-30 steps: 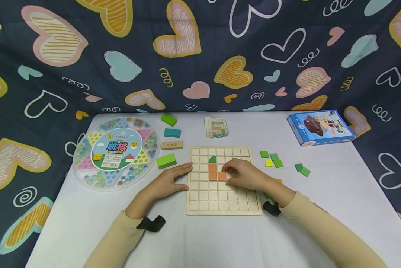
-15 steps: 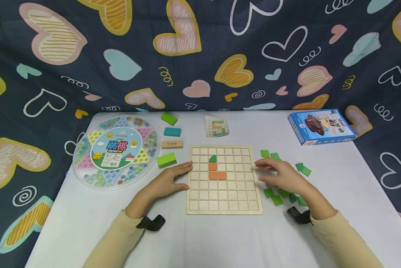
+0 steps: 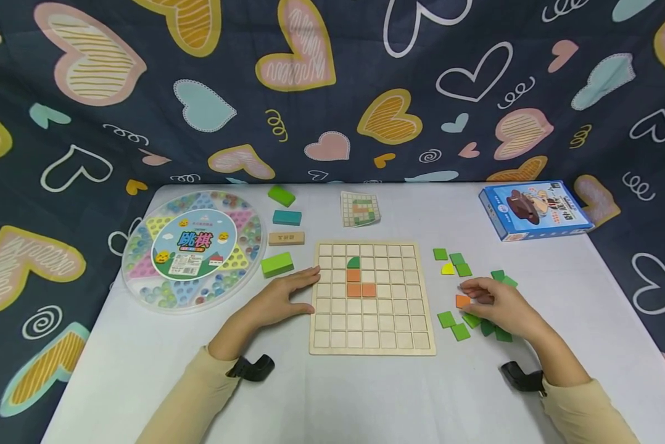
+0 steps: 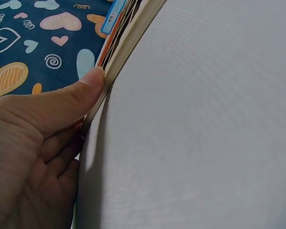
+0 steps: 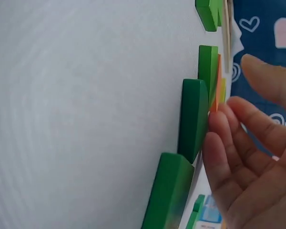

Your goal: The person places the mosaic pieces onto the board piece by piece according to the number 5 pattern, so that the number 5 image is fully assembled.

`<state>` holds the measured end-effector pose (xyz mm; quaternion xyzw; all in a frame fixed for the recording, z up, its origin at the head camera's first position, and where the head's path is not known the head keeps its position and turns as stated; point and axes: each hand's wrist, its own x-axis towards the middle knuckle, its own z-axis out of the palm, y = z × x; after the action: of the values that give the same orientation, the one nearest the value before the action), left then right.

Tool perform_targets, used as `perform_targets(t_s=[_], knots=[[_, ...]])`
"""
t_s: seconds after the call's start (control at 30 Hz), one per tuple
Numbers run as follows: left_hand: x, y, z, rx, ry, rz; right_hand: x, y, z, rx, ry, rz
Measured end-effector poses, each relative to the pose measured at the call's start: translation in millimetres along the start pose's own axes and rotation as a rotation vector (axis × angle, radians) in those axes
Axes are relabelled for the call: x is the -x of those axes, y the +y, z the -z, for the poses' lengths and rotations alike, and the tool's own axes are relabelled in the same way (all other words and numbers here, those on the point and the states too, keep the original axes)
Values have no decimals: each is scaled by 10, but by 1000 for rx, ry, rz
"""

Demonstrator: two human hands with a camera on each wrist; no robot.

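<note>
A wooden grid board (image 3: 389, 327) lies mid-table, holding a green quarter-round piece (image 3: 353, 263) above three orange tiles (image 3: 360, 290). My left hand (image 3: 285, 296) lies flat on the white table, and its thumb (image 4: 88, 83) presses against the board's left edge (image 4: 128, 38). Right of the board, my right hand (image 3: 493, 305) hovers over loose green tiles (image 3: 453, 325). Its fingertips (image 5: 219, 124) touch a loose orange tile (image 3: 462, 301), while the thumb stays apart from them. More green tiles (image 5: 193, 119) stand edge-on in the right wrist view.
A round clear box of marbles (image 3: 194, 250) sits at the left. Green (image 3: 277, 265), wooden (image 3: 285, 238) and teal (image 3: 286, 217) blocks lie beside it. A pattern card (image 3: 359, 209) lies behind the board and a blue box (image 3: 535, 209) at the far right. Green and yellow tiles (image 3: 449, 262) lie right of the board.
My right hand left the board and moved right and toward me, onto the loose tiles, where its fingertips now touch an orange one. The left hand has not moved.
</note>
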<state>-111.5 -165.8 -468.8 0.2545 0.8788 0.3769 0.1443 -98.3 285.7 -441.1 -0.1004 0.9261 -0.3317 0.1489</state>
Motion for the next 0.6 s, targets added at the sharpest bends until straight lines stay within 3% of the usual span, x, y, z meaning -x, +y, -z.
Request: perform_targets(t_s=[0.3,0.6], knots=[[-9,-19,-18,-9,1,0,6,54,-52,58,48,17],[-7,-7,-8,-10,-1,0,-19,39,-88,83,73,-23]])
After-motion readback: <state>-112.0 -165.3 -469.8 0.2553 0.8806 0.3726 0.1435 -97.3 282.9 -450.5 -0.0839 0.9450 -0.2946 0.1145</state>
